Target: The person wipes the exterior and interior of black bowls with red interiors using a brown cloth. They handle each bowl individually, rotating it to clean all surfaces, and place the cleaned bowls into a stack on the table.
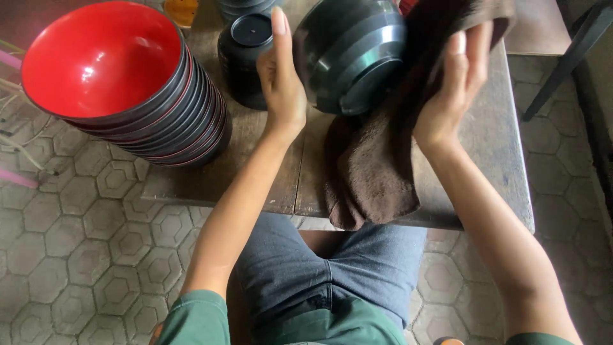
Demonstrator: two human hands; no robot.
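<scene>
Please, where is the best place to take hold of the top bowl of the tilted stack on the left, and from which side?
Probably grip the top bowl by its upper rim, coming from above: its red inside faces up and open, while its black outside sits nested in the stack below.

A stack of nested bowls (147, 96) lies tilted on the table's (498, 147) left end. Just right, farther back, stand upturned bowls (246, 57). Right of those, a held bowl (348, 54) sits between both hands, a cloth (370, 172) draped below it over the near edge.
</scene>
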